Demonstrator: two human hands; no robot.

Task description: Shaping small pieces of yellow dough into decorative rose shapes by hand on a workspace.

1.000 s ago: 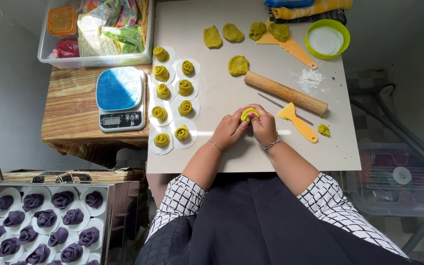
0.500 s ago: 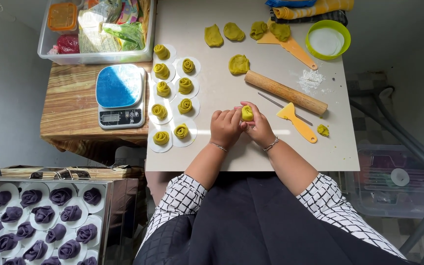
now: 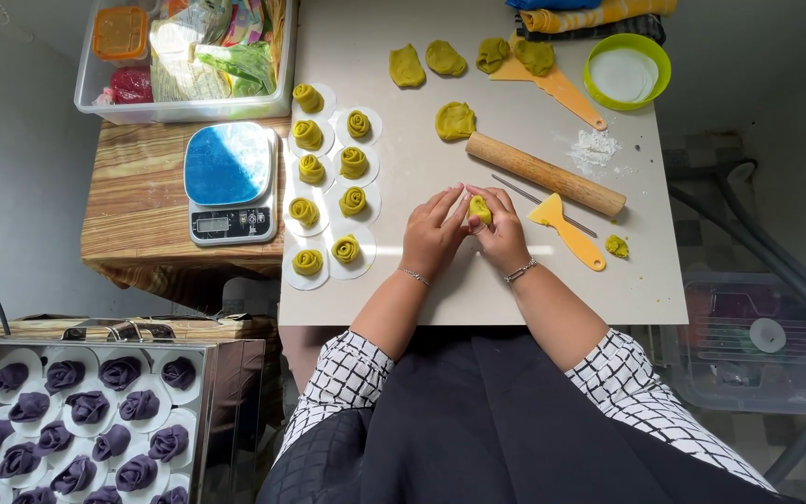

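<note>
- Both hands meet over the middle of the pale desk (image 3: 478,299): the left hand (image 3: 431,238) and the right hand (image 3: 501,238) are cupped round one small roll of yellow-green dough (image 3: 480,209), which sits between the fingertips, touching both.
- The fingers of each hand are curled in close, pinching the roll from either side; neither hand lies flat or open, and nothing else is in them.
- Just beside the left hand, shaped dough roses (image 3: 347,248) stand on white paper rounds in two columns (nine, as far as I can count).
- A wooden rolling pin (image 3: 545,175) lies at a slant just beyond the hands, with a yellow scraper (image 3: 566,229) next to the right hand and a thin metal stick between them.
- Flat dough pieces (image 3: 455,120) wait further up the desk, near a green bowl (image 3: 627,72) of white rounds.
- A kitchen scale (image 3: 230,183) sits on the wooden table to the left; a steel tray of purple roses (image 3: 86,406) is lower left.
- What might go wrong, to my eye: too hard a pinch could squash the soft spiral, and a left elbow swinging out could knock the nearest finished rose off its paper.
</note>
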